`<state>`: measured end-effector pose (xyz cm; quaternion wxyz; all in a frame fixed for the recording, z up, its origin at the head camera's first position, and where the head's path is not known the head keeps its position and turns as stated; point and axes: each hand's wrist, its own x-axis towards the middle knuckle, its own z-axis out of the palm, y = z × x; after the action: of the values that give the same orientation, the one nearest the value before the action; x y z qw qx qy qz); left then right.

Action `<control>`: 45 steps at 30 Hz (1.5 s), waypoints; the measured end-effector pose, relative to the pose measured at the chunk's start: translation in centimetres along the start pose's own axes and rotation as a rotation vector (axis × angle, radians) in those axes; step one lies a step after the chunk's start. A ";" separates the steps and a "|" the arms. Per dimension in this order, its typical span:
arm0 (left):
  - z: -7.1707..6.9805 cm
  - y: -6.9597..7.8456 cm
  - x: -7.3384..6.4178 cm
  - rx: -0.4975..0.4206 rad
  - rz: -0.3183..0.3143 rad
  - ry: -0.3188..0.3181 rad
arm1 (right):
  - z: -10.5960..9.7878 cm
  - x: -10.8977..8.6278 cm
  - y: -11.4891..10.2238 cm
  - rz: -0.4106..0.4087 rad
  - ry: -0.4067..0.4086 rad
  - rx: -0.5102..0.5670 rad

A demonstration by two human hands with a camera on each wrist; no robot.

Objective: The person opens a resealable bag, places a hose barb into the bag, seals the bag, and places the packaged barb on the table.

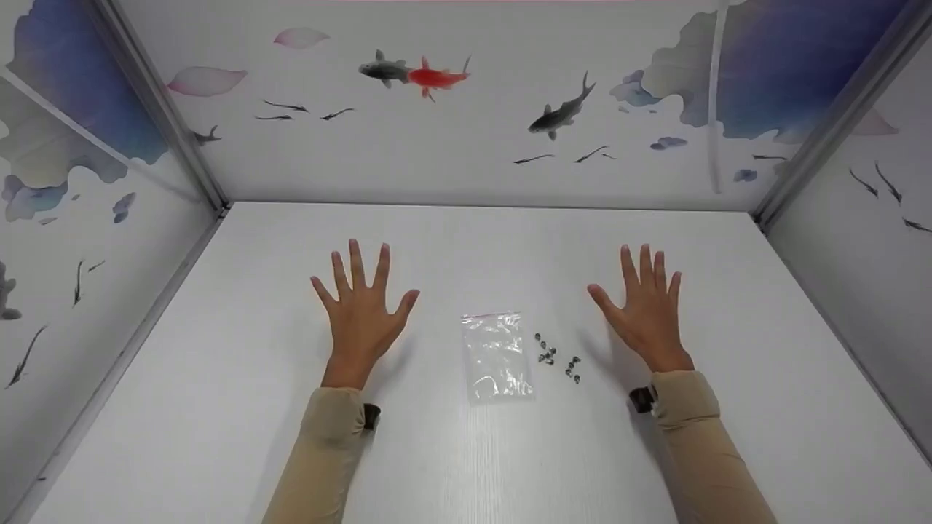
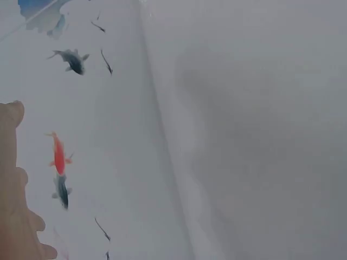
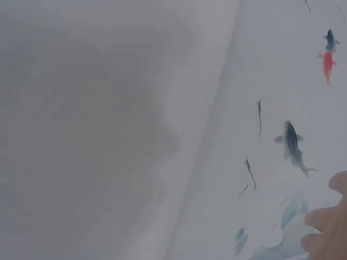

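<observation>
Head view puts a clear zip-lock bag (image 1: pixel 499 358) flat on the white tabletop (image 1: pixel 437 451), its pink-lined zip edge at the far end, with a loose scatter of small shiny pieces (image 1: pixel 547 356) just beside it to the right; they are too small to name with confidence, though they look like dark metallic beads. To the left of the bag, the left hand (image 1: pixel 360 313) is spread palm down, fingers and thumb fanned; to the right of bag and pieces, the right hand (image 1: pixel 646 313) is spread likewise. Neither touches the bag or a piece, so the step in hand reads as a ready pose, with handling not yet begun. A move on the pieces would call for the right hand to come in toward the bag and pinch with the fingertips, one small piece at a time; a move on the bag would call for a light pinch on its thin film, near the zip. Beyond the bag the tabletop runs to the fish-printed back panel (image 1: pixel 466 160), while the left side panel (image 1: pixel 44 255) and right side panel (image 1: pixel 859 255) stand well apart from it, leaving both hands ample room inward.
</observation>
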<state>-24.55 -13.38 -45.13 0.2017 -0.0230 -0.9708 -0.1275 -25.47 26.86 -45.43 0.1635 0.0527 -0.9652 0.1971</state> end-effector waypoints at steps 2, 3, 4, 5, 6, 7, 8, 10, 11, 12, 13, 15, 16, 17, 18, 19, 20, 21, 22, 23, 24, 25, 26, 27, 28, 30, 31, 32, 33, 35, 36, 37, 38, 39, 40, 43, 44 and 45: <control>-0.3 0.2 0.0 -0.042 0.021 0.011 | 0.0 0.2 -0.3 -0.026 -0.015 0.053; -0.5 0.2 0.0 -0.062 0.033 0.002 | -0.1 0.3 -0.5 -0.041 -0.032 0.082; -0.6 0.3 -0.1 -0.090 0.050 -0.012 | -0.1 0.4 -0.6 -0.059 -0.056 0.110; -0.8 0.4 -0.2 -0.124 0.070 -0.033 | -0.1 0.6 -0.8 -0.077 -0.082 0.132; -0.8 0.5 -0.3 -0.153 0.096 -0.060 | -0.1 0.7 -1.0 -0.098 -0.113 0.153; -0.9 0.6 -0.5 -0.185 0.124 -0.093 | -0.1 0.9 -1.2 -0.118 -0.146 0.164; -0.9 0.7 -0.7 -0.214 0.155 -0.123 | -0.1 1.0 -1.5 -0.139 -0.183 0.175; -0.9 1.0 -1.2 -0.256 0.224 -0.197 | -0.2 1.3 -2.0 -0.186 -0.264 0.180; -0.9 1.2 -1.4 -0.266 0.261 -0.235 | -0.2 1.4 -2.3 -0.212 -0.304 0.177; -0.8 1.4 -1.6 -0.279 0.302 -0.274 | -0.2 1.5 -2.6 -0.235 -0.344 0.174; -0.8 1.7 -1.9 -0.293 0.340 -0.314 | -0.1 1.7 -2.8 -0.258 -0.386 0.169; -0.8 2.3 -2.5 -0.305 0.412 -0.408 | 0.0 1.8 -3.2 -0.297 -0.466 0.152; -0.8 2.6 -2.8 -0.309 0.444 -0.457 | 0.2 2.0 -3.5 -0.317 -0.501 0.143; -0.7 2.8 -3.1 -0.314 0.477 -0.501 | 0.4 2.1 -3.7 -0.330 -0.534 0.133; -0.7 3.1 -3.4 -0.316 0.507 -0.546 | 0.6 2.1 -3.9 -0.342 -0.565 0.117; -0.6 3.4 -3.7 -0.307 0.533 -0.592 | 0.8 2.2 -4.1 -0.357 -0.592 0.098; -0.5 3.7 -3.9 -0.299 0.556 -0.638 | 1.1 2.2 -4.3 -0.370 -0.615 0.082; -0.4 4.0 -4.2 -0.292 0.581 -0.679 | 1.4 2.2 -4.5 -0.386 -0.635 0.068; -0.3 4.2 -4.4 -0.285 0.602 -0.715 | 1.7 2.3 -4.7 -0.405 -0.653 0.055; -0.3 4.5 -4.6 -0.278 0.623 -0.747 | 2.0 2.2 -4.9 -0.423 -0.668 0.037; -0.2 4.7 -4.8 -0.268 0.637 -0.777 | 2.3 2.3 -5.1 -0.443 -0.682 0.024; -0.2 4.9 -4.9 -0.258 0.647 -0.805 | 2.6 2.3 -5.3 -0.459 -0.699 0.011; -0.2 5.0 -5.1 -0.251 0.656 -0.824 | 2.8 2.2 -5.5 -0.473 -0.713 0.002; -0.2 5.2 -5.2 -0.242 0.664 -0.840 | 3.1 2.2 -5.7 -0.485 -0.726 -0.008; -0.1 5.3 -5.3 -0.233 0.667 -0.854 | 3.3 2.2 -5.8 -0.497 -0.736 -0.012; 0.0 5.5 -5.5 -0.203 0.673 -0.870 | 3.7 2.2 -6.0 -0.514 -0.756 -0.024; 0.0 5.6 -5.6 -0.190 0.676 -0.874 | 3.8 2.2 -6.0 -0.518 -0.764 -0.032; 0.1 5.6 -5.6 -0.179 0.678 -0.876 | 3.9 2.1 -6.1 -0.524 -0.768 -0.036; 0.1 5.7 -5.7 -0.165 0.680 -0.876 | 4.0 2.1 -6.1 -0.534 -0.769 -0.039; 0.2 5.7 -5.7 -0.141 0.687 -0.868 | 4.1 2.1 -6.2 -0.547 -0.769 -0.059; 0.3 5.7 -5.7 -0.133 0.688 -0.863 | 4.1 2.1 -6.3 -0.552 -0.768 -0.077; 0.3 5.7 -5.6 -0.126 0.688 -0.861 | 4.1 2.1 -6.3 -0.555 -0.767 -0.089; 0.3 5.7 -5.6 -0.122 0.687 -0.859 | 4.1 2.1 -6.3 -0.560 -0.765 -0.098; 0.3 5.6 -5.6 -0.118 0.686 -0.858 | 4.1 2.0 -6.4 -0.567 -0.763 -0.100; 0.3 5.6 -5.5 -0.118 0.683 -0.857 | 4.2 2.0 -6.4 -0.566 -0.764 -0.102; 0.3 5.5 -5.5 -0.117 0.668 -0.859 | 4.3 1.9 -6.3 -0.554 -0.767 -0.104; 0.2 5.5 -5.4 -0.117 0.663 -0.860 | 4.3 1.8 -6.3 -0.544 -0.768 -0.098; 0.2 5.4 -5.5 -0.114 0.657 -0.860 | 4.3 1.7 -6.2 -0.532 -0.768 -0.090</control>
<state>-19.10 -8.06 -46.16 -0.1862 -0.3864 -0.8989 -0.0893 -27.28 19.36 -46.38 -0.1585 0.3603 -0.9164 0.0727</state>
